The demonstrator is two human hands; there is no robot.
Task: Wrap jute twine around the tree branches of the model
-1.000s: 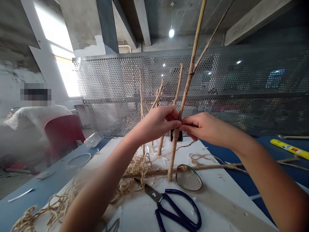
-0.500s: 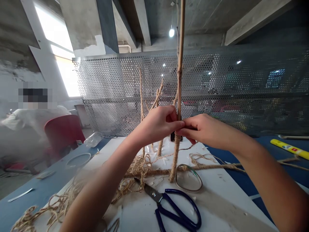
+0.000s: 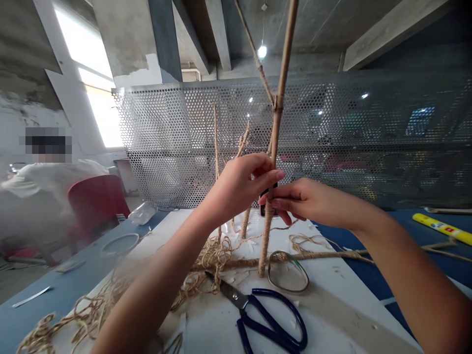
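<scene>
A forked branch [image 3: 283, 73] stands nearly upright in front of me, its lower part wrapped in jute twine [image 3: 266, 241]. My left hand [image 3: 254, 174] is closed round the bare stem just above the wrapping, thumb across the front. Slightly lower, my right hand [image 3: 295, 199] pinches at the top of the wrapped part, its fingers at the twine and stem; a strand of twine trails below it. Scissors [image 3: 254, 314] with dark blue handles lie below, blades towards a tangle of twine [image 3: 217, 253]. Near the branch's foot rests a thin ring [image 3: 288, 271].
More twine-wrapped sticks [image 3: 245, 223] stand behind, and a wrapped stick [image 3: 317, 254] lies across the white board [image 3: 332, 305]. A yellow tube [image 3: 442, 227] lies at right, a clear plastic piece [image 3: 143, 212] at left. A perforated metal screen [image 3: 165, 147] closes the back. A person sits by a red chair [image 3: 98, 196].
The branch has turned and tilted, its upper end moving right and its side shoot now showing at left. My left hand has risen slightly on the stem, coming apart from the right hand's fingertips.
</scene>
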